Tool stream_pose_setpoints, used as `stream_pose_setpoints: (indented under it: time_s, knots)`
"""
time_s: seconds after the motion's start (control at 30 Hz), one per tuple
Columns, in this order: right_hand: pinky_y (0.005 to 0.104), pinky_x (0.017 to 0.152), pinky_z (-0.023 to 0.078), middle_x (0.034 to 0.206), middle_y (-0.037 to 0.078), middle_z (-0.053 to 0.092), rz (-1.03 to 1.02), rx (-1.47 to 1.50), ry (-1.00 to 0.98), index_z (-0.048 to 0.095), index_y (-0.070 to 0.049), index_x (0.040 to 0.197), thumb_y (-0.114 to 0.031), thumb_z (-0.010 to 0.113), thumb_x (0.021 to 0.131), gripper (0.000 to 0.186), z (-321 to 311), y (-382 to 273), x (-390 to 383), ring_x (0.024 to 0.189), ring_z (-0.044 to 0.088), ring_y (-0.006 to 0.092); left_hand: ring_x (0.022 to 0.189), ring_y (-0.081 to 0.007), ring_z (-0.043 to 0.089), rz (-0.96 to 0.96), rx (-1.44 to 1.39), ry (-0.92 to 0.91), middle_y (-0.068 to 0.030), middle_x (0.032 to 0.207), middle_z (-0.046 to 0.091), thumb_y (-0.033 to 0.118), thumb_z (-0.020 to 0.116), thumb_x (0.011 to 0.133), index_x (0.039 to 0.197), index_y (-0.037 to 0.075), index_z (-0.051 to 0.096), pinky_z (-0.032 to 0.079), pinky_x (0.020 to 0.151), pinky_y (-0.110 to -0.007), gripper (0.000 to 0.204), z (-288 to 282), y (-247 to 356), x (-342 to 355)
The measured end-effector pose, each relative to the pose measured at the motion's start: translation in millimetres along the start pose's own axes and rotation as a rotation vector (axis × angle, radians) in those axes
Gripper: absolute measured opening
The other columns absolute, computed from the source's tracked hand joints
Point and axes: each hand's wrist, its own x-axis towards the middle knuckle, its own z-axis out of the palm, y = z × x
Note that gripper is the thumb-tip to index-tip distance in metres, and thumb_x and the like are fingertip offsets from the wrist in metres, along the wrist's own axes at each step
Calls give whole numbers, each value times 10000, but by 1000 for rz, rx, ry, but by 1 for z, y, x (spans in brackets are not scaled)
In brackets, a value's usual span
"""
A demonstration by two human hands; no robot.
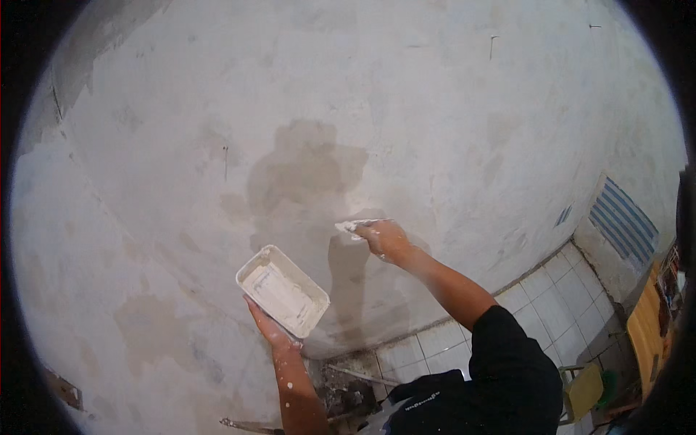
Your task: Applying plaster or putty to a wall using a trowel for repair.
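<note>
By the wall (pixel 435 109), left hand (pixel 270 328) clasps a smeared cream tray (pixel 315 308), right hand (pixel 386 239) a whitened scraper (pixel 350 226).

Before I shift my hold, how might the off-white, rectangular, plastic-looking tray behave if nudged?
The tray is probably stiff: its shape looks undistorted. It could tip, as only the bare left hand supports it. Whitish paste smeared inside may be slippery, if wet.

You stand in a room under repair: a patchy plastered wall (pixel 435 130), white floor tiles (pixel 557 310), a tub (pixel 300 271) of white paste (pixel 274 291).
</note>
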Motion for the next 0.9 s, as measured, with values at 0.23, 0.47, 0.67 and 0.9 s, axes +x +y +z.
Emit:
stream_pose_setpoints:
  time_s: [0.23, 0.47, 0.67, 0.9]
  knots:
    - [410, 646, 511, 883, 173, 651, 364, 123, 665, 629, -46, 1013, -37, 568, 783, 238, -58, 32, 33, 780, 631, 354, 1208, -269, 491, -18, -60, -11, -55, 1378, 455, 540, 314, 977, 1402, 142, 387, 438, 1001, -418, 587, -5, -2, 1]
    - [448, 663, 522, 879, 157, 653, 364, -275, 279, 624, -67, 966, -56, 584, 742, 227, 51, 8, 14, 741, 647, 335, 1156, -265, 526, -84, -141, -60, -52, 1315, 501, 510, 323, 987, 1365, 134, 423, 473, 957, -423, 543, -7, -2, 8]
    - [434, 644, 506, 850, 163, 649, 56, 91, 591, 625, -49, 944, -72, 590, 754, 194, 55, -4, -26, 719, 627, 363, 1132, -264, 544, -118, -214, -181, -54, 1287, 523, 495, 349, 987, 1336, 130, 446, 487, 943, -422, 515, -15, -1, 9]
    - [368, 595, 442, 762, 45, 611, 1009, 505, 1145, 583, 26, 868, -83, 563, 880, 112, -10, 46, -12, 672, 563, 177, 1142, -262, 540, -157, -216, -193, -57, 1294, 521, 504, 345, 985, 1340, 131, 444, 483, 951, -416, 525, -11, -6, 8]
